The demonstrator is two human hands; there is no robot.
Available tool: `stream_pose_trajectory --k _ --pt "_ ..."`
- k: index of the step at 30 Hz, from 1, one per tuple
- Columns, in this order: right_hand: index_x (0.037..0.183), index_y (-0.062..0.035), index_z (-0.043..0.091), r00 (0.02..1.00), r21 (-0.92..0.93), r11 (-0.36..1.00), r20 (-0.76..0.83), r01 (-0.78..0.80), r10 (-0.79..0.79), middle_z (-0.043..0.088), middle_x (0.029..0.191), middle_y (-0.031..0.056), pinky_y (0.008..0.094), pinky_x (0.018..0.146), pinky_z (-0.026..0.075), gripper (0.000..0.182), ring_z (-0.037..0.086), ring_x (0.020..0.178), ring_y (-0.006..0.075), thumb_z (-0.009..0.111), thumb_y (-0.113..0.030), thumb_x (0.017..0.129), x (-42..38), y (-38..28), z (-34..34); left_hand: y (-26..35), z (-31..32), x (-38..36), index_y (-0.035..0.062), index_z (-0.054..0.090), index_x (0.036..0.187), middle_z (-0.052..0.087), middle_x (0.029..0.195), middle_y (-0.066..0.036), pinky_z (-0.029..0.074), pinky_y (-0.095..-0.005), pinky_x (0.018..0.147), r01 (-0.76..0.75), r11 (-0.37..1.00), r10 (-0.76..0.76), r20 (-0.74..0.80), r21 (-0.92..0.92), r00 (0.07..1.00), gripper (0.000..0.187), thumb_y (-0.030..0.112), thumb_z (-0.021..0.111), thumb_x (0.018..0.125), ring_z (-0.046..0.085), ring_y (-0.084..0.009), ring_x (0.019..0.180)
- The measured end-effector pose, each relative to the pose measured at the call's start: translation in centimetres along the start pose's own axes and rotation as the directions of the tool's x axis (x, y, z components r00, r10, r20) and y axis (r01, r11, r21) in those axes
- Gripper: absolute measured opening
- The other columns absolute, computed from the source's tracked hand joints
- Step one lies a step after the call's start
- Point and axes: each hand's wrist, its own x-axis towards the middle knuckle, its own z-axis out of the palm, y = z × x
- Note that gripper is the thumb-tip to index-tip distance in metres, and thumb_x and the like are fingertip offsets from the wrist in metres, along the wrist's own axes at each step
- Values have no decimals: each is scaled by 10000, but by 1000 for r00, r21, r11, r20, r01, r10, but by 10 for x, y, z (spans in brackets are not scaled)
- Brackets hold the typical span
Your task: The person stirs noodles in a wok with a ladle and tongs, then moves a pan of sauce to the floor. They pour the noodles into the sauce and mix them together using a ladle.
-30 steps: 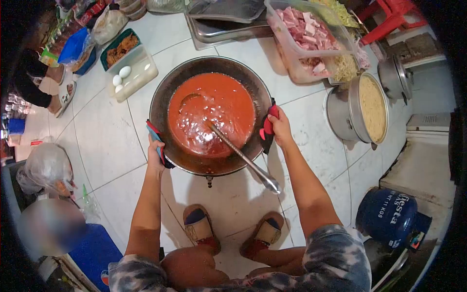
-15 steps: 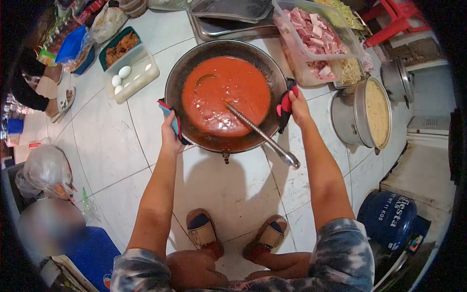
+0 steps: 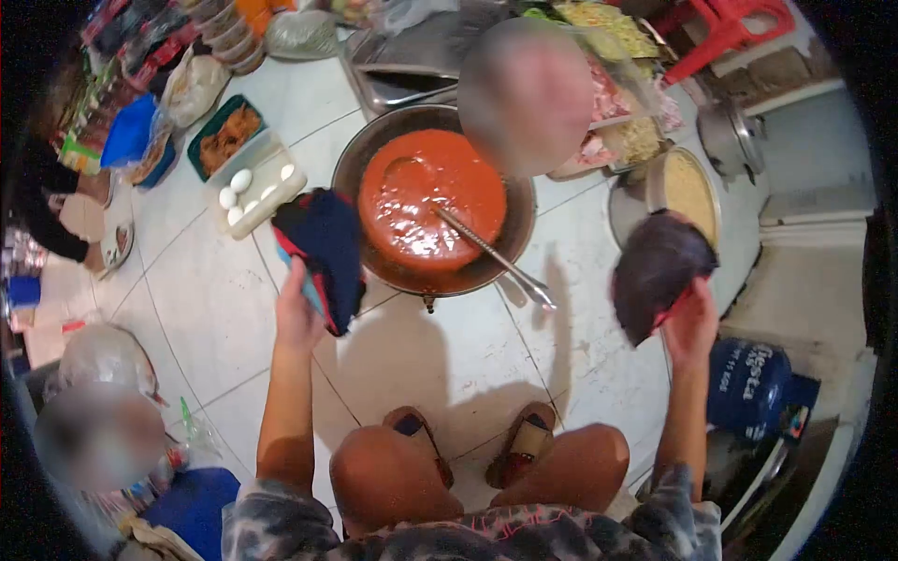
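Observation:
A wide dark pan [image 3: 341,187] of red sauce [image 3: 440,187] rests on the tiled floor. Metal tongs [image 3: 496,257] lean in it, tips in the sauce and handle over the near rim. To the left of the pan, my left hand [image 3: 297,313] grips a dark blue and red cloth pad [image 3: 327,248]. On the right, my right hand [image 3: 690,323] holds a dark pad with a red edge [image 3: 659,271], in front of the pot of yellowish food [image 3: 692,192]. Both hands are apart from the pan.
Eggs in a clear box [image 3: 271,201] and a green tub of brown food [image 3: 224,140] stand at the left. Metal trays [image 3: 402,65] are behind the pan. A blue gas cylinder [image 3: 748,388] stands at right. Another person's feet [image 3: 112,248] show at far left.
Both hands have come off the pan's sides and moved outward and nearer me, each with its pad. My knees have come further into view.

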Motion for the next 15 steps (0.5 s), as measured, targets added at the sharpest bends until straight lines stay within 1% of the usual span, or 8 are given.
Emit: stream_pose_trajectory --k 2,3,4,5,7,10,12,15 --pt "1025 -79 493 974 36 992 199 -118 109 524 1039 68 351 873 337 241 462 1003 199 410 -211 840 -26 26 24 -13 19 -2 13 332 1192 471 1100 -149 370 -341 853 267 954 -281 93 135 955 532 416 348 844 492 -232 965" --pt "1007 -61 483 755 207 912 639 -353 147 535 963 70 341 836 367 304 479 950 207 366 -303 865 -23 45 27 -24 39 4 25 284 1222 459 1108 -138 371 -327 844 401 812 -461 43 424 887 567 433 362 836 482 -221 970" --pt "1019 -43 463 894 -360 907 298 -219 334 512 938 91 340 831 379 426 473 924 206 296 -403 867 -41 47 74 -38 68 3 36 217 1248 436 1125 -129 374 -316 835 354 748 -472 74 562 879 601 434 379 829 469 -213 980" --pt "1154 -41 308 877 -510 860 422 19 231 369 1116 109 326 901 287 501 360 1052 213 267 -443 858 -49 54 107 -51 97 2 47 151 1275 413 1141 -120 377 -305 826 288 670 -482 106 684 870 646 436 397 822 456 -205 990" --pt "1312 -79 7 852 -695 635 512 337 108 85 1351 100 296 987 122 675 126 1227 194 249 -499 842 -64 50 147 -68 141 -6 74 -2 1299 344 1190 -113 384 -298 818 188 819 -361 233 542 903 729 379 447 812 426 -205 1020" --pt "1287 12 57 826 -574 818 473 26 306 85 1349 123 270 998 81 666 71 1245 188 268 -454 861 -48 8 109 -73 203 -11 112 29 1307 352 1171 -108 393 -304 822 317 932 -349 209 175 914 742 166 527 760 434 -201 1008" --pt "1282 -55 203 870 -653 757 361 -23 337 297 1281 107 303 967 220 611 276 1179 179 313 -469 846 -51 -18 70 -101 221 -2 107 130 1283 391 1133 -102 413 -317 805 350 932 -363 262 98 894 653 121 505 749 447 -207 994" --pt "1218 -86 326 906 -608 763 161 -221 391 499 1080 89 301 829 385 493 477 982 164 359 -412 850 -51 -54 -10 -201 208 24 65 340 1168 498 1035 -105 427 -327 792 663 741 -629 235 -110 741 449 131 491 751 508 -223 923"
